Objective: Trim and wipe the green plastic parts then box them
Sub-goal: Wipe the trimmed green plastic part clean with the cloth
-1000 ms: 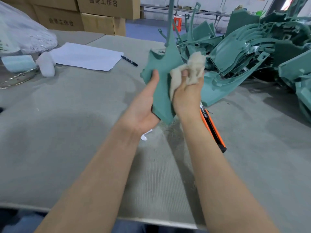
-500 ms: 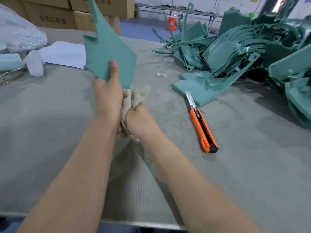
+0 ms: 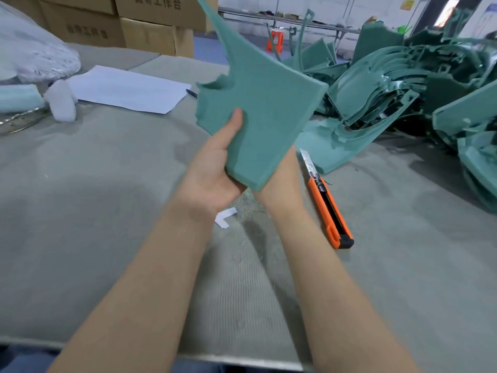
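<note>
A flat green plastic part with ragged flash along its left edge is held up over the table, its thin stem pointing up out of view. My left hand grips its lower left side, thumb pressed on the front face. My right hand is behind the part's lower right edge; only the wrist and the back of the hand show, the fingers are hidden. No wiping cloth can be seen. A large pile of green parts lies at the back right.
An orange utility knife lies blade-out just right of my right wrist. A white paper sheet and pen lie at the back left, beside a white wad and a plastic bag. Cardboard boxes stand behind.
The part swung from centre to the left and back to centre. The cloth in my right hand showed in front of the part, then under it; now hand and cloth are behind it.
</note>
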A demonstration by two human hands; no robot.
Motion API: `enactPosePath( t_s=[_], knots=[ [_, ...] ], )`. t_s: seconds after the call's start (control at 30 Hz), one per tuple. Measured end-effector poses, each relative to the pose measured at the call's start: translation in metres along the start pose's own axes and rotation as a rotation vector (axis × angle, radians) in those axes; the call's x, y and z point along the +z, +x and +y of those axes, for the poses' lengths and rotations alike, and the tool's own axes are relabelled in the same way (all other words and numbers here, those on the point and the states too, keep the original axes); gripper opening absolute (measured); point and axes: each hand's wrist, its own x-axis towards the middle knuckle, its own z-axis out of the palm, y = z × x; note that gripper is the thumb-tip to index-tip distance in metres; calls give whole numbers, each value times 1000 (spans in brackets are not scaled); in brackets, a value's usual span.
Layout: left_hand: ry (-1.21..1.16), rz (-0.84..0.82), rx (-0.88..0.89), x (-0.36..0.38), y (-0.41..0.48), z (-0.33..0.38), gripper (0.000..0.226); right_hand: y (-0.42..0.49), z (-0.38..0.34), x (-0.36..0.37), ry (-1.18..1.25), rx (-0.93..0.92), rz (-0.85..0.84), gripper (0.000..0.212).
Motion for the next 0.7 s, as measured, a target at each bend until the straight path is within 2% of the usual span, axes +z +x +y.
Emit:
enactPosePath(
  t_s=[0.07, 0.13, 0.27, 0.3, 0.37, 0.4, 0.47, 0.53, 0.6, 0.67, 0.7],
  knots=[
    [21, 83, 44, -3, 3, 1, 35, 2, -3, -7, -5, -82, -157, 40],
    [6, 126, 91, -8, 7, 5, 31, 4, -8, -16, 77, -41, -310, 38],
    [65, 213, 121, -8, 9, 0, 30, 4, -6, -28, 353, 87, -406, 35],
    [76, 248, 134, -9, 10, 1, 29, 6, -4, -30, 448, 143, -383, 36],
    [153, 331, 171, -14, 11, 5, 31, 11, -4, -37, 598, 278, -169, 37],
    [233, 358, 206, -16, 10, 8, 30, 14, -2, -40, 536, 271, -5, 38],
    [516, 344, 291, -18, 7, 10, 19, 15, 0, -42, 188, 103, 220, 50],
    [760, 284, 323, -12, 1, 4, 10, 11, 1, -36, -84, -141, 213, 67],
    [835, 256, 330, -7, 0, -4, 10, 9, 5, -26, -272, -242, 137, 75],
    [760, 250, 291, -2, 0, -6, 22, 11, 8, -19, -352, -153, 93, 77],
    [612, 210, 209, 0, 0, -4, 36, 12, 9, -18, -339, -73, 69, 77]
  ],
)
